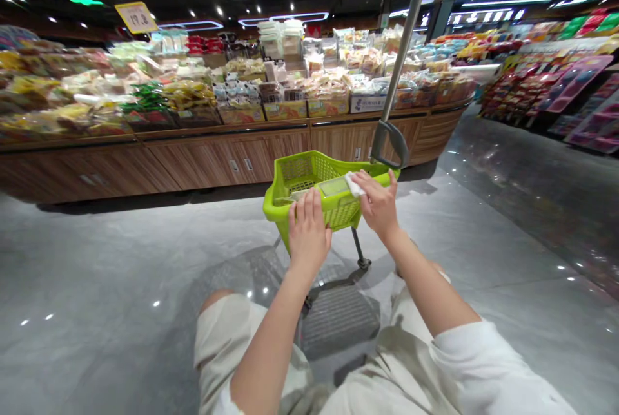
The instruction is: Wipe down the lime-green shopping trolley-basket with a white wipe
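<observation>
White short-sleeved top, pale beige shorts.

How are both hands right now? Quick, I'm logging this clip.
Left hand: closed on a pale green packet.
Right hand: closed, pinching a white wipe at the packet's end.
</observation>
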{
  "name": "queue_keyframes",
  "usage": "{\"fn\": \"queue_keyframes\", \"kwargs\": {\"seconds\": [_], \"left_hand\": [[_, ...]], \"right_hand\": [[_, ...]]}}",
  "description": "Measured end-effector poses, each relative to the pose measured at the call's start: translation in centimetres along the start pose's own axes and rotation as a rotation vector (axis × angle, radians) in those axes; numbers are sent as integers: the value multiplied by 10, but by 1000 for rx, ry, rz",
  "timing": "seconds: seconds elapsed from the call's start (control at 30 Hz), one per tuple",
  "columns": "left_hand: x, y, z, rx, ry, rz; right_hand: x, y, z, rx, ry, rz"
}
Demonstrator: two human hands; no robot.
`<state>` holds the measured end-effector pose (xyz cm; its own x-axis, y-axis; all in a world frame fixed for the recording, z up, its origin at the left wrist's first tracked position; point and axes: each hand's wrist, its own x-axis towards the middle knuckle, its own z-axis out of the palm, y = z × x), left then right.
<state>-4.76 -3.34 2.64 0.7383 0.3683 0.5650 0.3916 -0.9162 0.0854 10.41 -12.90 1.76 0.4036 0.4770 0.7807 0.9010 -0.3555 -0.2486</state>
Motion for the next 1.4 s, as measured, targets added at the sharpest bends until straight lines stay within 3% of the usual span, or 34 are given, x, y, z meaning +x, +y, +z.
{"fn": "queue_keyframes", "kwargs": {"seconds": [0.1,0.23,0.3,0.43,0.5,0.63,0.7,0.77,0.83,0.9,0.97,1.03,1.1,1.17,1.3,1.33,1.4], "left_hand": [[2,4,5,0,15,-2],[5,6,13,3,58,-10],[5,5,13,3,60,-11],[4,7,9,-1,46,-4],[4,8,10,3,47,-15],[5,7,14,14,71,-20],[5,6,14,16,71,-18],[5,5,11,14,59,-6],[5,6,9,12,46,3],[6,8,8,11,40,1],[6,9,10,12,38,-10],[6,8,13,16,49,-14],[5,6,15,18,54,-6],[5,4,15,14,47,13],[5,8,13,8,41,-1],[6,10,13,7,46,-15],[6,12,13,1,57,-28]], "right_hand": [[4,-11,8,-45,83,157],[0,-43,15,20,-75,-85],[1,-34,10,26,-94,-95],[6,4,1,-66,36,201],[6,0,1,-99,56,244],[-1,-34,5,-3,-124,-93],[-2,-31,3,38,-174,-167],[0,-12,-1,31,-116,-63],[2,8,-1,-10,4,129],[1,10,3,-56,97,241],[-4,-7,8,-57,80,157],[-9,-25,10,-19,-19,-51],[-11,-28,8,11,-90,-190],[-11,-11,6,-3,-44,-141],[-16,23,12,-99,168,164],[-20,21,16,-112,178,170],[-28,8,24,-109,119,44]]}}
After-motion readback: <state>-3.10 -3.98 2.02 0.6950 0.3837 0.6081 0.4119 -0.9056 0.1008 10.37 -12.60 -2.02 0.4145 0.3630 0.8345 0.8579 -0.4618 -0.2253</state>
